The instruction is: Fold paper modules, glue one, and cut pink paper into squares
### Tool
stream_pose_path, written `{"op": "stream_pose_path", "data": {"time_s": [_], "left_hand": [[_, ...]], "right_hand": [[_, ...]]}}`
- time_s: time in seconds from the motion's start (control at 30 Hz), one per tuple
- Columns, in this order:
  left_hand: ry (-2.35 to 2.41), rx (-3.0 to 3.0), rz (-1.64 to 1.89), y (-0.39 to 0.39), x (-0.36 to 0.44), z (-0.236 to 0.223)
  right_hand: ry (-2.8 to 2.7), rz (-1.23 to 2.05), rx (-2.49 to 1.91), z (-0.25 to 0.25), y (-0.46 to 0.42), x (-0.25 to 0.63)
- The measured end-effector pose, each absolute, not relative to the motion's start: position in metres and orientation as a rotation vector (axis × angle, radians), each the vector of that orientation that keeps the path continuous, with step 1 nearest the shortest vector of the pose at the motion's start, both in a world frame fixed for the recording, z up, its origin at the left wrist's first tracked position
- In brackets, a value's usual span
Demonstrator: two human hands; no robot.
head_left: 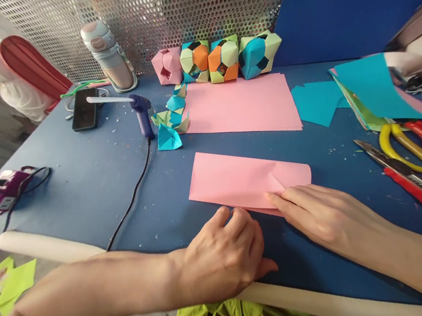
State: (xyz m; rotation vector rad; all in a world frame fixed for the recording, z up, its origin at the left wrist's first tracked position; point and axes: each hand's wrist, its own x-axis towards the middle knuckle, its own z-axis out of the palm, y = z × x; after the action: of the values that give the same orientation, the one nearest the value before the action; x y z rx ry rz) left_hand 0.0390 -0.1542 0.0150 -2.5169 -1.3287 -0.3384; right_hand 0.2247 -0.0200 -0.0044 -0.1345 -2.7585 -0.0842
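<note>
A folded pink sheet of paper point(243, 178) lies on the blue table point(84, 176) in front of me. My right hand point(323, 216) lies flat with its fingers stretched out, the fingertips pressing the sheet's near edge. My left hand point(224, 254) rests on the table just left of it, fingers curled loosely, their tips at the paper's near edge. Nothing is gripped in either hand.
Behind lie a flat pink sheet point(241, 105), folded paper cubes point(219, 59), small folded pieces point(171, 122), a glue gun point(141, 112) with its cord, a phone point(84, 108) and a bottle point(110, 55). At right are teal sheets point(373, 88), scissors point(415, 144) and a red utility knife point(413, 182).
</note>
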Motion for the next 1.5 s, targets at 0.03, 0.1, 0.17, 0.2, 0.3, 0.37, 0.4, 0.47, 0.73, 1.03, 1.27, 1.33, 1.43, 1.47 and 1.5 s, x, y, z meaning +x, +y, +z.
{"op": "stream_pose_path", "data": {"time_s": [0.03, 0.1, 0.17, 0.2, 0.3, 0.37, 0.4, 0.47, 0.73, 1.03, 1.27, 1.33, 1.43, 1.47, 1.5], "left_hand": [[-1.332, -2.525, -0.326, -0.1538, 0.0388, 0.0156], [-1.364, -2.516, -0.298, -0.1535, 0.0387, 0.0158], [-1.414, -2.491, -0.265, -0.154, 0.0389, 0.0148], [-1.431, -2.482, -0.248, -0.1544, 0.039, 0.014], [-1.426, -2.482, -0.204, -0.1557, 0.0392, 0.0118], [-1.42, -2.48, -0.212, -0.156, 0.0391, 0.011], [-1.425, -2.479, -0.222, -0.156, 0.0389, 0.0107], [-1.439, -2.48, -0.244, -0.1553, 0.0385, 0.01], [-1.503, -2.46, -0.255, -0.1524, 0.0373, 0.0078], [-1.501, -2.496, -0.255, -0.1511, 0.0347, 0.0074], [-1.49, -2.502, -0.235, -0.1497, 0.0326, 0.0095], [-1.501, -2.508, -0.228, -0.1489, 0.0325, 0.0094], [-1.521, -2.522, -0.206, -0.1476, 0.0327, 0.0088], [-1.527, -2.525, -0.199, -0.1474, 0.0328, 0.0086], [-1.531, -2.527, -0.192, -0.1472, 0.0328, 0.0083]], "right_hand": [[-2.762, -0.097, -0.129, -0.0037, -0.0203, 0.2244], [-2.779, -0.122, -0.123, -0.0022, -0.0206, 0.2238], [-2.788, -0.141, -0.118, -0.0009, -0.0207, 0.2236], [-2.784, -0.149, -0.112, -0.0004, -0.0206, 0.2235], [-2.78, -0.164, -0.097, 0.0007, -0.0203, 0.2235], [-2.78, -0.166, -0.084, 0.0015, -0.0203, 0.2235], [-2.782, -0.163, -0.08, 0.002, -0.0205, 0.2235], [-2.788, -0.153, -0.076, 0.003, -0.0211, 0.2234], [-2.777, -0.127, -0.091, 0.0023, -0.0229, 0.2223], [-2.762, -0.144, -0.016, 0.0043, -0.0202, 0.2223], [-2.767, -0.12, 0.005, -0.001, -0.0182, 0.2259], [-2.773, -0.119, -0.008, -0.0015, -0.0179, 0.2263], [-2.78, -0.12, -0.02, -0.0017, -0.0175, 0.227], [-2.783, -0.119, -0.019, -0.0016, -0.0173, 0.2274], [-2.786, -0.116, -0.014, -0.0015, -0.0171, 0.2277]]}}
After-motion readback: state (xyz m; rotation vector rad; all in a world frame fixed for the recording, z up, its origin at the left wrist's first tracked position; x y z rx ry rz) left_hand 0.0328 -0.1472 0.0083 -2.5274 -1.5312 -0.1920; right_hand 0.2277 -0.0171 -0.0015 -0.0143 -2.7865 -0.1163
